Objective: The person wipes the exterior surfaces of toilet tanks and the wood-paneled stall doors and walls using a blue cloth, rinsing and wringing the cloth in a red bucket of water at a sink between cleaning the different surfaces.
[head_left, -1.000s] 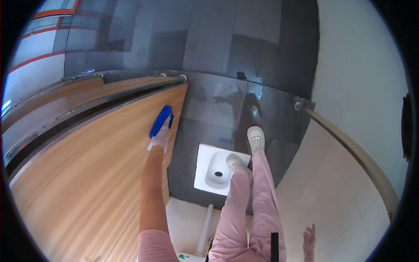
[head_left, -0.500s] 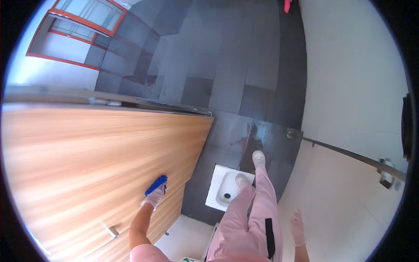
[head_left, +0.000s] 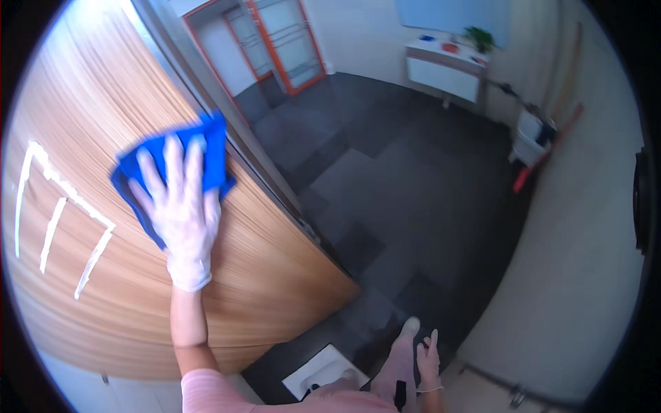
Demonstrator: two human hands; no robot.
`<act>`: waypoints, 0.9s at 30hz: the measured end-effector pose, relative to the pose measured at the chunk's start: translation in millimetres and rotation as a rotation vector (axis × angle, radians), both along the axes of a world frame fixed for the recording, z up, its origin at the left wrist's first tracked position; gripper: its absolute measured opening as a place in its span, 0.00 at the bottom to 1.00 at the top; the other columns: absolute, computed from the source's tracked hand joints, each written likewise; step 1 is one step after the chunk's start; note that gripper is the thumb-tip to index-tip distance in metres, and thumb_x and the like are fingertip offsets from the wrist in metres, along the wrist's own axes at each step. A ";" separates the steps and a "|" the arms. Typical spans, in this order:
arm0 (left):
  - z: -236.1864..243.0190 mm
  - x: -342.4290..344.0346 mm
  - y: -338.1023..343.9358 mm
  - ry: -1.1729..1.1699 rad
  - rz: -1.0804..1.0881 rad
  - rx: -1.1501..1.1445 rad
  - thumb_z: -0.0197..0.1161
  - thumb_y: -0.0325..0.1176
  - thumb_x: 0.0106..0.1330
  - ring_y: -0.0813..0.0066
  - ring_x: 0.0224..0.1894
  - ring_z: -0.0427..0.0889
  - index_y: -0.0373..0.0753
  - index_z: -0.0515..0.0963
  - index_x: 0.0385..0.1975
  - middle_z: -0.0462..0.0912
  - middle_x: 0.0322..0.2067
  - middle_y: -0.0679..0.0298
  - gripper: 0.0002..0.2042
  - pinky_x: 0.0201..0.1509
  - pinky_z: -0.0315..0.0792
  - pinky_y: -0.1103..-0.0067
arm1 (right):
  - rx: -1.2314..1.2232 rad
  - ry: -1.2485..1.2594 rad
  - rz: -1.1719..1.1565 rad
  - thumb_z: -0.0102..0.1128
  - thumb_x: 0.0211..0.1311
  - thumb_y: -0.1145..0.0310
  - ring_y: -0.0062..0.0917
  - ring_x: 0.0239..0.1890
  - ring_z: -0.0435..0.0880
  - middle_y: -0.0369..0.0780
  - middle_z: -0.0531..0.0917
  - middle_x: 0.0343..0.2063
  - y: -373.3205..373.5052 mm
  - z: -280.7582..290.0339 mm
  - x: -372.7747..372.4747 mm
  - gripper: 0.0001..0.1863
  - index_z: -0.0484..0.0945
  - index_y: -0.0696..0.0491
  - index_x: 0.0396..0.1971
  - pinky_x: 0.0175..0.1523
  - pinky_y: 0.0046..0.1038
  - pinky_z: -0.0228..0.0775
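Right of the wood-grain panel [head_left: 275, 251], the right hand [head_left: 428, 361] is held empty, fingers slightly parted; against the panel, the blue cloth [head_left: 215, 158] is pressed beneath the left hand [head_left: 182, 217], fingers spread wide. Wiping seems in hand; flat, even pressure appears called for.

At left, the cloth [head_left: 215, 146] lies between the left hand [head_left: 180, 206] and the panel [head_left: 255, 268]. The right hand [head_left: 428, 363] hangs beside the legs [head_left: 394, 368], right of the toilet [head_left: 308, 368]. Farther ahead, the plant [head_left: 478, 38] stands on the cabinet [head_left: 441, 77], left of the bucket [head_left: 529, 141] near the wall [head_left: 585, 220].
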State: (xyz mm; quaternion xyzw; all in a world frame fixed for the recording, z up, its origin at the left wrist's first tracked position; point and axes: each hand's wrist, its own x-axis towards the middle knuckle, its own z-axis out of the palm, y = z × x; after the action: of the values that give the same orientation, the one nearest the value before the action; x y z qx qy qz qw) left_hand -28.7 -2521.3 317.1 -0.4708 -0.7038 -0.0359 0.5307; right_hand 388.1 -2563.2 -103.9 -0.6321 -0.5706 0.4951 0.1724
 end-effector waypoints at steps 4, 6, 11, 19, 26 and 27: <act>14.0 5.2 32.1 -0.026 0.097 0.202 0.56 0.41 0.55 0.44 0.69 0.47 0.51 0.64 0.63 0.56 0.67 0.57 0.31 0.68 0.34 0.49 | 0.096 0.091 0.019 0.51 0.62 0.67 0.39 0.51 0.76 0.51 0.72 0.55 106.4 17.6 -22.4 0.37 0.45 0.49 0.69 0.58 0.33 0.64; -40.2 1.5 23.8 -0.071 0.099 0.077 0.61 0.41 0.50 0.36 0.66 0.50 0.55 0.68 0.60 0.61 0.64 0.55 0.31 0.64 0.37 0.41 | 0.124 0.154 0.040 0.50 0.62 0.67 0.39 0.52 0.76 0.51 0.72 0.55 153.7 29.3 -24.0 0.36 0.46 0.49 0.69 0.58 0.33 0.64; -224.9 11.5 16.5 -0.470 0.199 -0.305 0.65 0.40 0.46 0.43 0.47 0.65 0.52 0.73 0.39 0.69 0.41 0.60 0.17 0.46 0.61 0.47 | 0.150 0.203 0.028 0.48 0.64 0.67 0.35 0.49 0.77 0.49 0.73 0.53 227.7 15.1 -9.3 0.34 0.48 0.50 0.68 0.54 0.31 0.67; -215.3 17.0 34.6 -0.444 0.219 -0.088 0.66 0.45 0.49 0.52 0.32 0.71 0.54 0.76 0.32 0.71 0.32 0.62 0.12 0.40 0.66 0.57 | 0.002 0.154 0.051 0.47 0.65 0.65 0.25 0.37 0.74 0.42 0.75 0.43 320.1 2.5 4.1 0.33 0.49 0.55 0.68 0.47 0.25 0.68; -80.0 0.8 55.6 -0.153 0.255 0.664 0.60 0.46 0.56 0.43 0.65 0.43 0.48 0.46 0.68 0.44 0.64 0.50 0.41 0.63 0.43 0.48 | 0.029 0.251 0.241 0.47 0.64 0.65 0.23 0.35 0.72 0.40 0.72 0.39 468.6 -42.1 -97.7 0.34 0.49 0.55 0.68 0.45 0.25 0.68; -99.7 -0.2 56.3 -0.179 0.255 0.772 0.59 0.46 0.56 0.45 0.63 0.46 0.47 0.45 0.68 0.47 0.63 0.51 0.41 0.62 0.45 0.49 | -0.037 0.234 0.238 0.47 0.65 0.64 0.23 0.36 0.71 0.40 0.72 0.40 496.5 -57.1 -116.6 0.33 0.49 0.54 0.68 0.46 0.24 0.67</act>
State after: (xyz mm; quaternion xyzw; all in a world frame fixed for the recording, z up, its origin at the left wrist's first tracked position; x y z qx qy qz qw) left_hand -28.9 -2465.0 217.4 -0.1411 -0.7349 -0.2719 0.6050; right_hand 271.4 -2066.7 -161.0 -0.5013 -0.6083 0.5926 0.1660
